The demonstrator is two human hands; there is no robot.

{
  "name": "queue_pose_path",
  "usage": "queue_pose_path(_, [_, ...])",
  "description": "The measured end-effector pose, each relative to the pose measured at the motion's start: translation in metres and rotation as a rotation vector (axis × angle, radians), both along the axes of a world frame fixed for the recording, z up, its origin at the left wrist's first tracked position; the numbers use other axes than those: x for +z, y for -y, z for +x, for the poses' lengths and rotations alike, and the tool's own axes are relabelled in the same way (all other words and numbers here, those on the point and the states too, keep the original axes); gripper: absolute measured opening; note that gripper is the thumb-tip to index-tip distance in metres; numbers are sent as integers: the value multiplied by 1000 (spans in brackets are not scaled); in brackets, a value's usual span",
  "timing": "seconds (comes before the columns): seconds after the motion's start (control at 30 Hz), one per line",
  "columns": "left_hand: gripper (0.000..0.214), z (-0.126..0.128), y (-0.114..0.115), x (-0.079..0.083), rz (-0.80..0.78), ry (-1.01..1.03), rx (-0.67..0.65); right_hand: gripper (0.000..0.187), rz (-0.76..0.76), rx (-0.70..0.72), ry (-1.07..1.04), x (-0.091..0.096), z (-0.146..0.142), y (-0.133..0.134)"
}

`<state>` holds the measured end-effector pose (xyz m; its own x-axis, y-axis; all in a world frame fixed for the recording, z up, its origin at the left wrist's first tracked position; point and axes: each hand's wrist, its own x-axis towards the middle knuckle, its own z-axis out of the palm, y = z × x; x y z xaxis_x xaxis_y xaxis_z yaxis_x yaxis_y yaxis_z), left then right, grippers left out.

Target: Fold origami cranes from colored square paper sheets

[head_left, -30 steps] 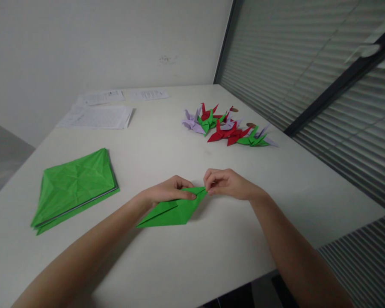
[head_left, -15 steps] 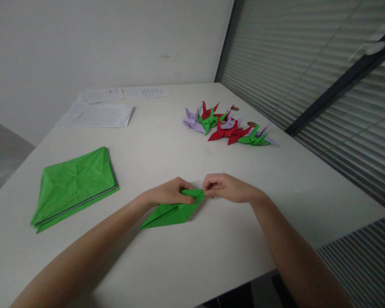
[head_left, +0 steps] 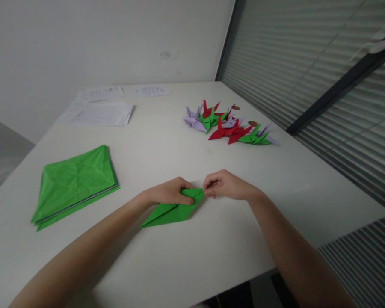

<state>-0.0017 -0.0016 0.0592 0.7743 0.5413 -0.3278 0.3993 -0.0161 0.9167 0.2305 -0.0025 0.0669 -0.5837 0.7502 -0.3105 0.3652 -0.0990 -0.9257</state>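
A partly folded green paper (head_left: 171, 212) lies on the white table (head_left: 186, 256) in front of me, shaped like a long kite. My left hand (head_left: 169, 193) presses down on its upper part with curled fingers. My right hand (head_left: 226, 185) pinches the paper's right tip between thumb and fingers. Both hands meet at that tip.
A stack of green paper sheets (head_left: 73, 184) lies at the left. Several finished paper cranes (head_left: 226, 125) in red, green and lilac sit at the back right. Printed white sheets (head_left: 98, 112) lie at the far side. Window blinds (head_left: 324, 77) run along the right.
The green paper's tip has been folded in and pressed flatter. Both hands stayed at the tip, shifting only slightly.
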Motion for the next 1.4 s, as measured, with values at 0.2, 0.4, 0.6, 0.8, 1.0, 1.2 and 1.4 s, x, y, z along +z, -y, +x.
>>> queue_pose_path(0.2, [23, 2, 1, 4, 57, 16, 36, 32, -27, -94, -166, -5, -2, -1])
queue_pose_path(0.4, [27, 1, 0, 1, 47, 6, 37, 30, -40, -61, -166, -4, 2, -2])
queue_pose_path(0.6, [31, 1, -1, -1, 81, 49, 65, 49, -63, -107, -246, -4, -5, 0])
queue_pose_path(0.8, [28, 4, -1, -4, 30, 108, 178, 43, -18, -255, -288, -11, -13, -1])
queue_pose_path(1.0, [35, 9, 1, -9, -7, 218, 301, 32, -62, -368, -383, -13, -19, -2])
queue_pose_path(1.2, [41, 12, 5, -11, 12, 243, 344, 33, -38, -449, -360, -16, -20, -2])
queue_pose_path(1.4, [53, 18, 7, -15, 13, 251, 423, 30, -30, -436, -364, -18, -20, -4])
